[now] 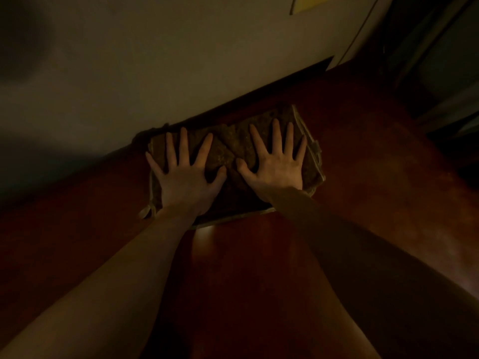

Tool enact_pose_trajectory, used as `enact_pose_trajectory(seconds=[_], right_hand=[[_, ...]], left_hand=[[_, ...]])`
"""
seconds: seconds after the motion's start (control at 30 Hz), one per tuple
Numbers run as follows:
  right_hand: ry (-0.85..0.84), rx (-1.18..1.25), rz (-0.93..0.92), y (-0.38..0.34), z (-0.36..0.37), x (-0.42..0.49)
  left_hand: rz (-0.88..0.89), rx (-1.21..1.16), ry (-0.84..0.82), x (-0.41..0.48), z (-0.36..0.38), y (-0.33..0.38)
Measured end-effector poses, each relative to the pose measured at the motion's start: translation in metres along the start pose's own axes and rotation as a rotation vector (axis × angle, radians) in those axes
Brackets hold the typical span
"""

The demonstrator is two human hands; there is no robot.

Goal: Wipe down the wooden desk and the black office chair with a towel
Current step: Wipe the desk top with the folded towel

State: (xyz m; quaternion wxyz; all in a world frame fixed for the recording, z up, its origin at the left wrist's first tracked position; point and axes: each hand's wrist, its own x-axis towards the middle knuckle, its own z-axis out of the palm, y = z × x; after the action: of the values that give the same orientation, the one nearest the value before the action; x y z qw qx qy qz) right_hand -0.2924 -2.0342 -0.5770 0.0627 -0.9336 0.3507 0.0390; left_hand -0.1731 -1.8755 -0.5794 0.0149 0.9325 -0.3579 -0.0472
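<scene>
At desk (350, 203) back edge: both hands flat on towel (233, 149).

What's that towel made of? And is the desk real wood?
The towel looks like nubbly terry cloth with a paler stitched hem. The desk looks like reddish wood, smooth and glossy: a light patch shines on it. Could be veneer.

Desk (363, 164) cut off by bottom edge.

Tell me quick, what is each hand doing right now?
Left hand: open, fingers spread, pressing flat on the towel.
Right hand: open, fingers spread, flat on the same towel.
</scene>
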Motion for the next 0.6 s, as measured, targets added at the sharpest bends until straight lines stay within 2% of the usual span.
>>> enact_pose_trajectory(seconds=[0.3,0.6], right_hand=[[-0.016,-0.021,-0.024,-0.004,-0.008,0.046],[0.036,0.038,0.028,-0.004,-0.006,0.024]], left_hand=[[-0.041,-0.021,0.0,0.034,-0.003,0.0],[0.025,-0.003,0.029,0.027,-0.002,-0.002]])
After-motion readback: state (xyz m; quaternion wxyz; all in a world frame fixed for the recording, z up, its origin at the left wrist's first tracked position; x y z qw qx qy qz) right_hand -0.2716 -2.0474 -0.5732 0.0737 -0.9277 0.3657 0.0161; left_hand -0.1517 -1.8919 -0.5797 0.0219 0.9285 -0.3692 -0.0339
